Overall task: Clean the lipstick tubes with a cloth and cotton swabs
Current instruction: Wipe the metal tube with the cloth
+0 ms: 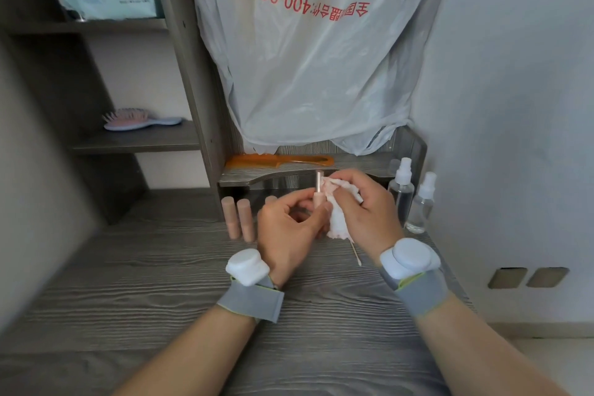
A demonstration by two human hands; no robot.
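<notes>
Fingers [300, 201] of the left hand [289, 235] curl round a pink lipstick [320, 198], pinching its lower body and holding it upright above the desk [154, 283], metallic upper part uppermost. Right-hand fingers [348, 175] are bent over a white cloth [339, 219] with faint pink staining and press a fold of it against the right side of the tube near its top. The rest of the cloth hangs below the right hand [368, 212]. Both hands sit close together, near the middle of the desk.

A swab [355, 254] lies flat on the desk just below the hanging cloth, near the right wrist. Left of the hands, two more pink tubes [239, 220] stand side by side, and the top of a third [271, 199] shows behind the left hand. To the right, two clear spray bottles [411, 199] stand by the wall. On the low shelf beyond the hands lies an orange comb [279, 159], with a pale plastic bag [305, 58] hanging above it. A hairbrush [138, 120] rests on a shelf at far left. Each wrist wears a grey band [252, 299] carrying a white device.
</notes>
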